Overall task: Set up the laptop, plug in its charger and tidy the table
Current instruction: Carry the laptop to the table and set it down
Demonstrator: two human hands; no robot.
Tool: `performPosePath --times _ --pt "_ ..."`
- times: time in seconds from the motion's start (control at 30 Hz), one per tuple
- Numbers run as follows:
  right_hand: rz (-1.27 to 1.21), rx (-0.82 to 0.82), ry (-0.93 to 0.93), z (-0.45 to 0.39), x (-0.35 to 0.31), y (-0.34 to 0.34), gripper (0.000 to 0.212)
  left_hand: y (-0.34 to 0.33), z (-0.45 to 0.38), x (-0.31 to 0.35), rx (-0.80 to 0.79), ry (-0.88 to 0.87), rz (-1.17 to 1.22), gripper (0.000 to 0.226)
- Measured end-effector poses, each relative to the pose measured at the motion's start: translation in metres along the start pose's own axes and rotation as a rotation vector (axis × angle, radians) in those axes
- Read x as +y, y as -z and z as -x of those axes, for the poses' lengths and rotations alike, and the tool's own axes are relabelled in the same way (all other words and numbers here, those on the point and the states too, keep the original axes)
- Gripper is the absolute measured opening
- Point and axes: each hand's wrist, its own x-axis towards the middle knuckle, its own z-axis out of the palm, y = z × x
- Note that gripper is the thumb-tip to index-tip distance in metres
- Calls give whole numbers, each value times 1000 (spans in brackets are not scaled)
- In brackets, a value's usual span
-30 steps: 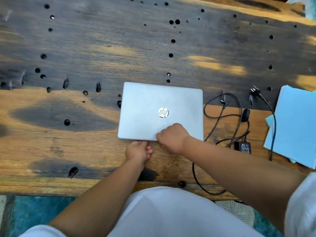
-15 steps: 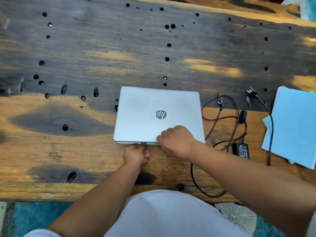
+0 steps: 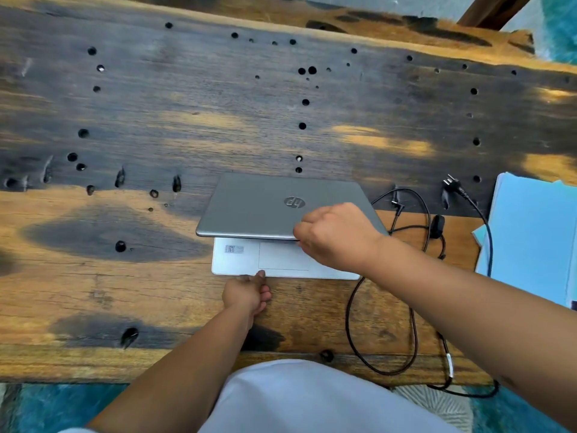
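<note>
The left hand (image 3: 248, 295) sits at about 6 o'clock from the laptop (image 3: 281, 214), its grip pressed against the near edge of the base with the thumb tip on the palm rest; it pins rather than holds, and I cannot tell how far the fingers curl beneath. The laptop rests low and centre on the desk (image 3: 156, 120), its long axis running 9 to 3 o'clock, the hinge along the far side at 12. The lid (image 3: 249, 210) is partly raised, tilted up from the base so the pale palm rest and trackpad (image 3: 282, 256) show under it. The right hand (image 3: 337, 235) is the nearer one to the lid's free edge: its grip is clenched on that edge right of centre, fingers tucked beneath.

The lift likely turns on swinging this edge up and away toward 12 o'clock (the base held down meanwhile).

The lid is smooth brushed silver metal with rounded corners and a round logo. The desk is rough, dark-stained wood pocked with holes. At 3 o'clock lies the charger cable (image 3: 412, 214), a thin black loose coil, not plugged in, then blue papers (image 3: 530, 239), flat and matte.
</note>
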Motion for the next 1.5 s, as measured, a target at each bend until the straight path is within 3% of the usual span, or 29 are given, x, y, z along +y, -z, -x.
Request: performPosePath --times 0.1,0.67,1.5 --pt "6 -81 -68 -7 8 10 18 0 -1 -1 -6 -17 -11 26" --pt "-354 68 -531 -92 91 72 9 2 -5 -1 -34 10 -16 25" --pt "-328 167 -695 -173 156 56 16 5 -11 1 -97 83 25 29"
